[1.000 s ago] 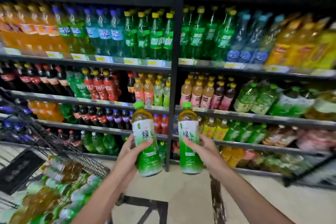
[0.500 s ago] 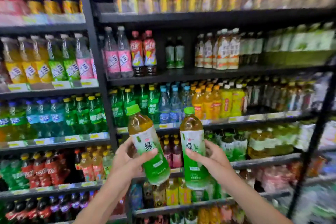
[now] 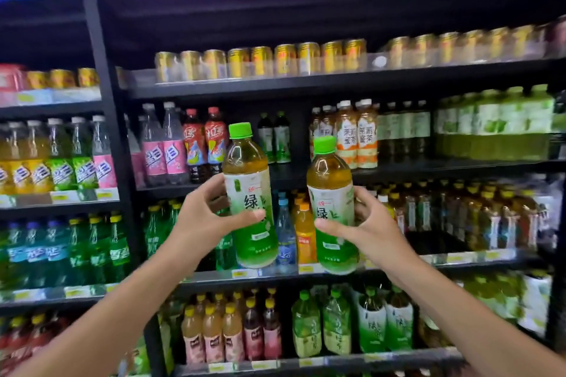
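Note:
I hold two green tea bottles with green caps and white-and-green labels, both upright in front of the drinks shelves. My left hand grips the left bottle around its label, thumb across the front. My right hand grips the right bottle the same way, a little lower. The two bottles are apart, side by side. Just behind them is a dark gap on the second shelf, between a pair of dark green bottles and the pale tea bottles.
Black shelving fills the view. Gold cans line the top shelf. Soda bottles stand at left, packs of green tea at right. Lower shelves hold several rows of bottled drinks. A black upright post divides the shelf bays.
My view has tilted up from the floor and cart to the upper shelves. Both hands have raised their bottles to the level of the second shelf.

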Motion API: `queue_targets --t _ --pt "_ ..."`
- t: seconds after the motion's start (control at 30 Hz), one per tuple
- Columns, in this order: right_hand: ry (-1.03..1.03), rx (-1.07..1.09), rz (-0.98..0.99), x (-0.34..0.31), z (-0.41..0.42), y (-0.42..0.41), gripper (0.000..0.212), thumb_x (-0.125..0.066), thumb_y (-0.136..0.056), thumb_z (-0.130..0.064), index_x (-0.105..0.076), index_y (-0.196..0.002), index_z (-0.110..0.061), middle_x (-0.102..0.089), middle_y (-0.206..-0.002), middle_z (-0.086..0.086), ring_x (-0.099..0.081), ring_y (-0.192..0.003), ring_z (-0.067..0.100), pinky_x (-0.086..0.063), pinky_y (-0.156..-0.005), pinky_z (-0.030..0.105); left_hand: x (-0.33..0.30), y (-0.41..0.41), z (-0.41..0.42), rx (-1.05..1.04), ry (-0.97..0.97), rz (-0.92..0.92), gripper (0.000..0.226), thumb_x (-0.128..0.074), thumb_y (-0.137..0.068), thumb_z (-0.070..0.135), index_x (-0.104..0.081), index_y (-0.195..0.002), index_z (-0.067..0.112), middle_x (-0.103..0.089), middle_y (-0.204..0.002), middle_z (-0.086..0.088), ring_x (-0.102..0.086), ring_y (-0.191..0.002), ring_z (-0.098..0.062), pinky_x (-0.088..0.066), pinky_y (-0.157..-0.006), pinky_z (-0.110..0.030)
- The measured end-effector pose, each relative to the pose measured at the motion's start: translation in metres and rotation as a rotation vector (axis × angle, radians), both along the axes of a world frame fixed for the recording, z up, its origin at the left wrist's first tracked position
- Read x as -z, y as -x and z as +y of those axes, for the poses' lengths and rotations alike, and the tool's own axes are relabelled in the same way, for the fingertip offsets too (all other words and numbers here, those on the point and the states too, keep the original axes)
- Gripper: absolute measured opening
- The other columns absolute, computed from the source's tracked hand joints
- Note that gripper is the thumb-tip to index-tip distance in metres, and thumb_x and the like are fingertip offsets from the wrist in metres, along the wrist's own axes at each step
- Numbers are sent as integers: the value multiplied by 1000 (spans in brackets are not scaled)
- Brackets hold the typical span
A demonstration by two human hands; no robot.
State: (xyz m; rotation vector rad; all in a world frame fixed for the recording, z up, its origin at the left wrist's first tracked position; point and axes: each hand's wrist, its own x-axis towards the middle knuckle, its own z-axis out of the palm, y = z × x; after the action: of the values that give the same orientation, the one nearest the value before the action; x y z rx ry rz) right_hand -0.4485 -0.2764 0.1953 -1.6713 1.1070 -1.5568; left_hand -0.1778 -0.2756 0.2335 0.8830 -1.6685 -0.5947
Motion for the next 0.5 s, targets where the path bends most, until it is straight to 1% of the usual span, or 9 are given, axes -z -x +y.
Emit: queue_targets --t 0.07,0.1,0.2,0.23,0.3,0.37,0.5 --pt "40 19 1 -4 -19 4 70 -94 -62 -32 -61 -123 -29 -75 -111 -12 -71 -101 3 -57 -86 26 -13 1 -16 -1 40 -14 53 -91 -68 17 -70 -115 27 -77 -111 7 -71 -106 -13 -53 -98 -37" --pt "65 36 -2 -7 -28 5 70 -94 -61 -31 -61 -123 -27 -75 -110 -11 -71 -101 4 -58 -85 25 -18 1 -25 -2 57 -15 53 -91 -67 17 -69 -115 26 -77 -110 6 -72 -105 -13 -54 -97 -37" --pt "148 80 -26 -13 -61 2 63 -94 -61 -17 -63 -116 -26 -76 -103 -16 -72 -94 0 -58 -78 18 -29 -2 -62 3 117 1 54 -91 -66 17 -68 -115 22 -77 -108 2 -73 -103 -17 -55 -96 -38" --pt "178 94 -36 -15 -74 0 62 -94 -62 -14 -63 -114 -28 -76 -102 -19 -72 -93 -1 -57 -77 16 -31 -3 -76 6 139 9 55 -91 -67 16 -68 -116 22 -77 -109 2 -72 -104 -16 -55 -95 -36" --pt "234 120 -42 -21 -100 -6 62 -93 -63 -12 -62 -113 -31 -75 -101 -23 -71 -93 -3 -56 -76 14 -34 -5 -104 22 184 13 57 -91 -67 13 -67 -118 22 -77 -109 6 -72 -103 -10 -56 -90 -25" --pt "289 150 -33 -31 -125 -14 64 -92 -63 -14 -60 -115 -32 -74 -105 -23 -71 -96 -2 -56 -78 13 -39 -6 -131 39 231 25 61 -91 -68 9 -66 -121 21 -77 -109 9 -72 -102 -6 -56 -86 -18" --pt "416 202 17 -53 -176 -24 72 -93 -65 -19 -57 -126 -28 -71 -118 -13 -67 -110 3 -55 -90 19 -53 -10 -190 80 317 49 67 -92 -67 8 -63 -125 21 -74 -115 7 -70 -108 -8 -55 -89 -18"
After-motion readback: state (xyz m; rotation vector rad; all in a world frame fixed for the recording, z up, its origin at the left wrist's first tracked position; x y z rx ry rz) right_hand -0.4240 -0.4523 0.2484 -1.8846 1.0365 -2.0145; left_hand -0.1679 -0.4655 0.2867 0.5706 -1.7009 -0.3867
